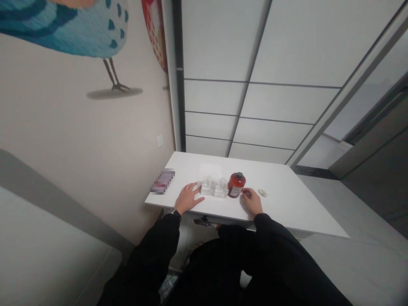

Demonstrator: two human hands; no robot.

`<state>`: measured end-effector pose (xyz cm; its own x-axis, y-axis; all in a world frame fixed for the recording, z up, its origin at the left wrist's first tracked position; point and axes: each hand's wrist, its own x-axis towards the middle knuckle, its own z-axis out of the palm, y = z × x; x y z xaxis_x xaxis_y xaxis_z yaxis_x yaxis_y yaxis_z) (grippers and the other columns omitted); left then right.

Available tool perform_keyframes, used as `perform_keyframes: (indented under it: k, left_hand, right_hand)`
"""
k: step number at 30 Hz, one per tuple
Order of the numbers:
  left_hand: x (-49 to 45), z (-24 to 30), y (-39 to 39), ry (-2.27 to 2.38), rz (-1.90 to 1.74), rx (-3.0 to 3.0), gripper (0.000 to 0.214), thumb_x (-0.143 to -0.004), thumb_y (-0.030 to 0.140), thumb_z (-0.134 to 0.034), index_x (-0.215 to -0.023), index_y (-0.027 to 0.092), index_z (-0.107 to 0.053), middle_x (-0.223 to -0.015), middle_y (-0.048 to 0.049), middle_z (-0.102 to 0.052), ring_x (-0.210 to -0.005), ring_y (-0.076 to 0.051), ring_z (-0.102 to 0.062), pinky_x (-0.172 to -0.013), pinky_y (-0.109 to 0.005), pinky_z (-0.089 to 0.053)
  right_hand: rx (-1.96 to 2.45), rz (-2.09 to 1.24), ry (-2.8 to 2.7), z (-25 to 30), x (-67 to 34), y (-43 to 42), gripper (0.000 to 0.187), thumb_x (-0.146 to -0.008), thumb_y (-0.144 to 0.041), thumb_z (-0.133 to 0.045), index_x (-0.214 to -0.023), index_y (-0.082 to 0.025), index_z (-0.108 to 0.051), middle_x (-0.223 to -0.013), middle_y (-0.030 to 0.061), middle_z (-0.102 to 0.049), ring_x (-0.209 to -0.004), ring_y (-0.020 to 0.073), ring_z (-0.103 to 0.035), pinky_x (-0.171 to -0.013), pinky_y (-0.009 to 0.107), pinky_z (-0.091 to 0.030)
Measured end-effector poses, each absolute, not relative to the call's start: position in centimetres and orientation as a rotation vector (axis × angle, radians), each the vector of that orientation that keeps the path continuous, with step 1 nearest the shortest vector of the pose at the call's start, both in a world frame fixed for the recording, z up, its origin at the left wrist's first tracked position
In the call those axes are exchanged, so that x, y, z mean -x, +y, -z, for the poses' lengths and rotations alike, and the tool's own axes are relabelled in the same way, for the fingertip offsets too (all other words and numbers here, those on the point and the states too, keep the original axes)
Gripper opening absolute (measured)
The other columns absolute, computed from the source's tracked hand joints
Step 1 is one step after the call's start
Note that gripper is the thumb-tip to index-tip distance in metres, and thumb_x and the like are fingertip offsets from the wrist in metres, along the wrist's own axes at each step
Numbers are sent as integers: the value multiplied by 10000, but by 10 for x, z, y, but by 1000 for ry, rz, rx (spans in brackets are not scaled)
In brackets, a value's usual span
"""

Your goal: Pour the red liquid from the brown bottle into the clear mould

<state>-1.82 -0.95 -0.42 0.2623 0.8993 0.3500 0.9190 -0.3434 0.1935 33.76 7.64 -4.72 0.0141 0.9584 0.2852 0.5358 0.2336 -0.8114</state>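
Observation:
My left hand (188, 197) rests flat on the white table (280, 199), fingers spread, its fingertips almost at a pair of clear glass containers (212, 188). A red-orange bottle with a dark cap (236, 185) stands upright just right of the glass. My right hand (251, 200) lies beside the bottle's lower right side, fingers loosely curled, and I cannot tell whether they touch it. A small translucent item (263, 193) lies just beyond those fingers. Black sleeves cover both forearms.
A pixelated flat object, perhaps a phone (162, 181), lies at the table's left end. A pale sheet (208, 172) lies behind the glass. The table's left side runs along a wall painted with a large bird (63, 25). My dark-clothed lap is below the table's near edge.

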Motion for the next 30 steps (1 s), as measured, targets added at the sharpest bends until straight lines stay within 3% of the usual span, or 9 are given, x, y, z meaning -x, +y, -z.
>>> perform_keyframes:
  k: [13, 21, 23, 25, 28, 30]
  left_hand:
    - [14, -3, -13, -1873, 628, 2478, 450, -1013, 432, -677, -1399, 209, -616, -1572, -134, -510, -1440, -351, -492, -1187, -615, -410]
    - [14, -12, -15, -1956, 719, 2505, 420, -973, 445, -689, -1335, 231, -688, -1574, -131, -540, -1440, -361, -487, -1237, -562, -394]
    - [14, -16, -16, -1959, 801, 2503, 429, -971, 457, -672, -1337, 233, -683, -1528, -135, -585, -1404, -371, -529, -1205, -598, -431]
    - [15, -24, -19, -1939, 918, 2505, 420, -995, 464, -608, -1344, 238, -671, -1437, -139, -651, -1346, -359, -592, -1133, -588, -517]
    - [22, -48, -33, -1907, 1118, 2517, 421, -1103, 297, -302, -1204, 288, -710, -1140, -98, -751, -1066, -259, -734, -906, -456, -651]
    - [32, -75, -48, -1964, 1474, 2419, 327, -1098, 286, -395, -1158, 323, -714, -979, -63, -742, -967, -256, -735, -838, -439, -653]
  right_hand:
    - [1395, -579, -1682, 52, -339, 75, 355, -1017, -386, -682, -1309, -187, -644, -1323, 97, -671, -1119, 250, -694, -949, 473, -606]
    - [1366, -630, -1604, 40, -337, 64, 314, -1020, -406, -675, -1233, -175, -672, -1238, 81, -703, -1063, 229, -706, -930, 453, -604]
    - [1371, -651, -1563, 34, -336, 59, 315, -1021, -458, -660, -1137, -168, -701, -1125, 66, -736, -993, 213, -718, -908, 437, -601]
    - [1379, -681, -1518, 27, -335, 55, 431, -1005, -587, -601, -993, -183, -748, -974, 76, -777, -901, 239, -733, -845, 433, -605]
    - [1425, -718, -1440, 17, -333, 49, 548, -933, -720, -572, -893, -217, -787, -863, 95, -801, -785, 281, -731, -727, 414, -600]
    - [1478, -735, -1385, 11, -332, 45, 526, -901, -718, -611, -822, -223, -767, -763, 71, -777, -703, 263, -700, -654, 368, -569]
